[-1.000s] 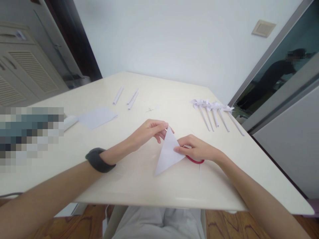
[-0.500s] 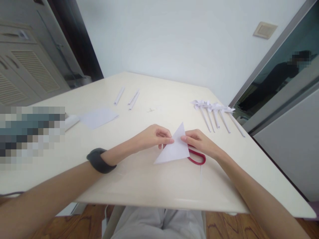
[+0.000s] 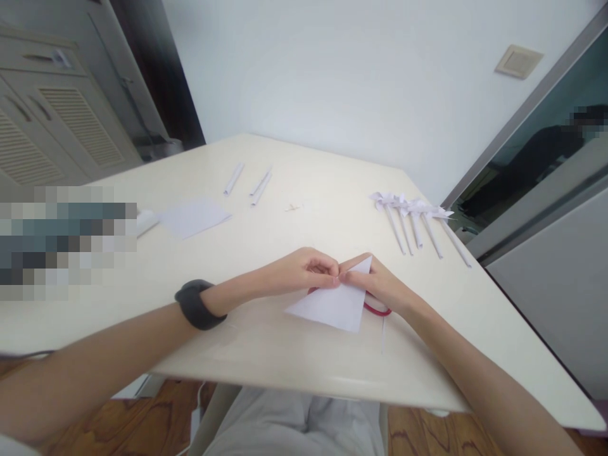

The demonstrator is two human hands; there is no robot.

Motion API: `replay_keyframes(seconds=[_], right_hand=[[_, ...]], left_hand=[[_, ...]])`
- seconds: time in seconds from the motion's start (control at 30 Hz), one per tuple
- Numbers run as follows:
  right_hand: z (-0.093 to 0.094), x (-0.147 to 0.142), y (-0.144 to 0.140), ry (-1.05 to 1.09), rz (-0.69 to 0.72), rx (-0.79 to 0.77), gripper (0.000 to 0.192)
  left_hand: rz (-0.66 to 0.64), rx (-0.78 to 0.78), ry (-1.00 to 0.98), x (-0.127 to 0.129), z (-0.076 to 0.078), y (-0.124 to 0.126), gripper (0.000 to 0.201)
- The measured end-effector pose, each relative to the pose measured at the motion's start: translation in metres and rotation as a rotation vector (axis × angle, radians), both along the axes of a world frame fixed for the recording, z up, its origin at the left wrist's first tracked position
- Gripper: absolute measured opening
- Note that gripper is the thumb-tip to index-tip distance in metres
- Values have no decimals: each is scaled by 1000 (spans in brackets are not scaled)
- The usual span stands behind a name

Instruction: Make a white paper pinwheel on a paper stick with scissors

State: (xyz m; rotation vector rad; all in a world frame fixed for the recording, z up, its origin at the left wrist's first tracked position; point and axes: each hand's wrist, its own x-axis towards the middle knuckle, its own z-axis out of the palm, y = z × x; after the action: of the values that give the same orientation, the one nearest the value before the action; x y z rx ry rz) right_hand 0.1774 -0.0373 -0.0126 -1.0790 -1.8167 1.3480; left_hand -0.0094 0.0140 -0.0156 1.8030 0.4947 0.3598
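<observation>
A flat paper sheet (image 3: 194,216) and rolled paper strips (image 3: 247,180) lie far left on the table (image 3: 294,354). My left hand (image 3: 304,273) pinches the top edge of the folded paper triangle (image 3: 335,305) at table center. My right hand (image 3: 375,285) pinches the same edge, fingertips meeting. Red-handled scissors (image 3: 379,310) lie beneath it. Paper pinwheels (image 3: 418,218) lie well apart, right.

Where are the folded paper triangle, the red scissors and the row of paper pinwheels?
folded paper triangle (image 3: 332,305), head view, middle of its flat face.
red scissors (image 3: 377,311), head view, red handle loop.
paper pinwheels (image 3: 412,218), head view, a middle stick.
</observation>
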Motion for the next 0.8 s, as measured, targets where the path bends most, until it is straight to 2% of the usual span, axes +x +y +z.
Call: replay_keyframes(seconds=[0.17,0.3,0.47,0.67,0.8], right_hand=[[6,1,-2,40,-27,-20,28],[11,24,7,89,-44,-1,33],[16,49,18,187,-155,79,40],[12,28,9,86,-51,-24,45],[7,25,10,81,-69,-67,40]], left_hand=[[7,-66,-9,1,7,-3,24],[29,-141,-5,-7,15,0,26],[70,-177,-19,-13,15,6,27],[60,-167,-28,-7,20,-2,28],[63,-172,-37,-7,20,-2,28]])
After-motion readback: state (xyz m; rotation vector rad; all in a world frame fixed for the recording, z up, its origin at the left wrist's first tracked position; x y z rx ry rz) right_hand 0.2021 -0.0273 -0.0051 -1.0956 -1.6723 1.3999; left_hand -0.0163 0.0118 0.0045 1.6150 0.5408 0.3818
